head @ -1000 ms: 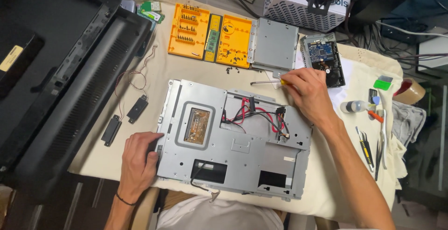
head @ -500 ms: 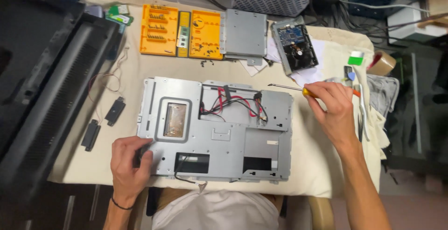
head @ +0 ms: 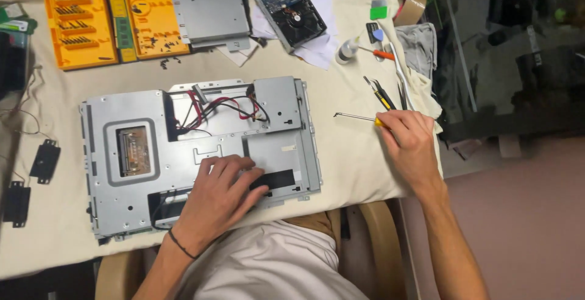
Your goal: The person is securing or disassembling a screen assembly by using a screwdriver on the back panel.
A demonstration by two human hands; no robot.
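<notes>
A large grey metal chassis panel point(head: 140, 172) lies flat on the cloth-covered table, with red and black wires point(head: 219, 108) in an opening near its top. My left hand point(head: 222, 196) rests palm down on the panel's lower middle, fingers spread over a black slot. My right hand point(head: 411, 144) is off to the right of the panel, closed around a thin screwdriver point(head: 356, 117) with a yellow handle. Its shaft points left and lies low over the cloth.
Orange bit and screw trays point(head: 103, 26) sit at the back left, beside a grey metal plate point(head: 210, 7) and a bare hard drive point(head: 292, 10). More tools point(head: 384, 96), a small bottle point(head: 347, 50) and a tape roll point(head: 411, 7) lie at the right. Two small black speakers point(head: 30, 178) are at the left.
My left hand has slid from the panel's lower left corner to its lower middle. My right hand has carried the screwdriver away from the panel to the right.
</notes>
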